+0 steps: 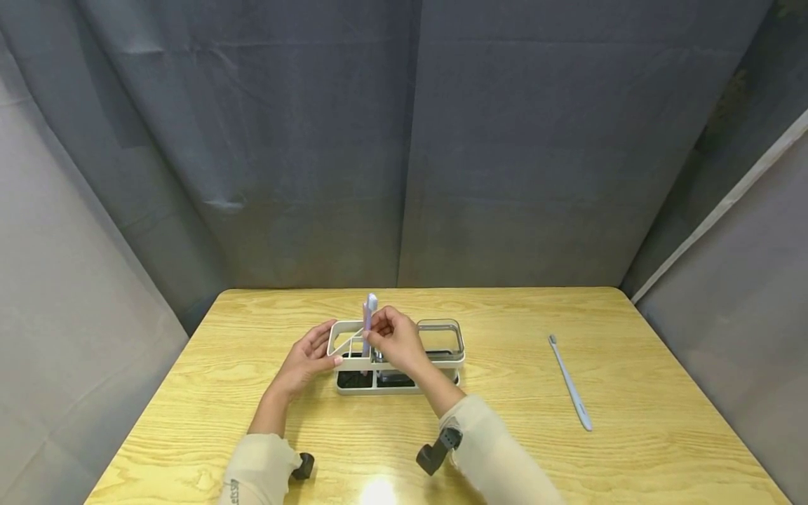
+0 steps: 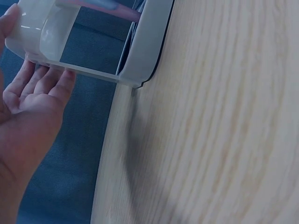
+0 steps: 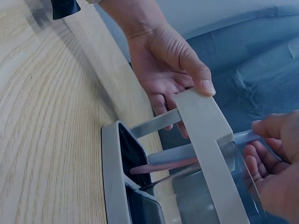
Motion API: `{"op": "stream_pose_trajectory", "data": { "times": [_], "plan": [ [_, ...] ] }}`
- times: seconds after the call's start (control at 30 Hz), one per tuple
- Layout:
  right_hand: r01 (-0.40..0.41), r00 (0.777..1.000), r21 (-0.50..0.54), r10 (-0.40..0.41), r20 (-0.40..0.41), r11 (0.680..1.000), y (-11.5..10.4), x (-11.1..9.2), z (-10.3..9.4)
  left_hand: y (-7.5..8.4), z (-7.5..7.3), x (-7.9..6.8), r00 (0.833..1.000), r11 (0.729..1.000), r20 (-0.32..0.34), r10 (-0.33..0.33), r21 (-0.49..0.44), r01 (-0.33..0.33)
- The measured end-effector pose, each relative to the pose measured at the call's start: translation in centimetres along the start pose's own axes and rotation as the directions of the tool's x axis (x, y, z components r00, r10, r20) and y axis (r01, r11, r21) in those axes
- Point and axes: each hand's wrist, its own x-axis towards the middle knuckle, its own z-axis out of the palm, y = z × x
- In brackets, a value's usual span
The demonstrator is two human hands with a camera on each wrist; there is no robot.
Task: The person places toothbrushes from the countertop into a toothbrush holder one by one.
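Right hand (image 1: 398, 341) pinches a pale toothbrush (image 1: 367, 324) at the fingertips, its head above them, its handle reaching down into the rack (image 1: 435, 364) next to a pink one (image 3: 163, 166). Left hand (image 1: 307, 361) grips the rack's left end. Another toothbrush (image 1: 570, 384) lies well off to the right.

Left grip (image 1: 306, 360) clasps while right grip (image 1: 400, 341) pinches.

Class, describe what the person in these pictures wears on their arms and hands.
The pale beige fabric left sleeve bears small dark lettering; the right sleeve matches in colour. A small, blocky black device juts out at each sleeve. The left hand and right hand are ungloved.
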Motion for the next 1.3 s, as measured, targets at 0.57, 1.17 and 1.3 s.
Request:
{"op": "stream_pose_trajectory", "data": {
  "times": [0.57, 1.17, 1.3],
  "plan": [
    [-0.032, 0.997, -0.151, 0.042, 0.064, 0.988, 0.2, 0.0, 0.1, 0.0, 0.0, -0.3, 1.000, 1.000, -0.002, -0.013, 0.000, 0.013],
    [-0.060, 0.992, -0.144, 0.074, 0.099, 0.988, -0.1, -0.1, -0.5, -0.6, -0.2, 0.0, 1.000, 1.000, -0.003, -0.001, -0.002, 0.001],
    [-0.091, 0.989, -0.034, 0.094, 0.117, 0.995, -0.2, -1.0, -1.7, -0.8, -0.1, -0.1, 1.000, 1.000, 0.002, -0.013, 0.010, 0.013]
  ]
}}
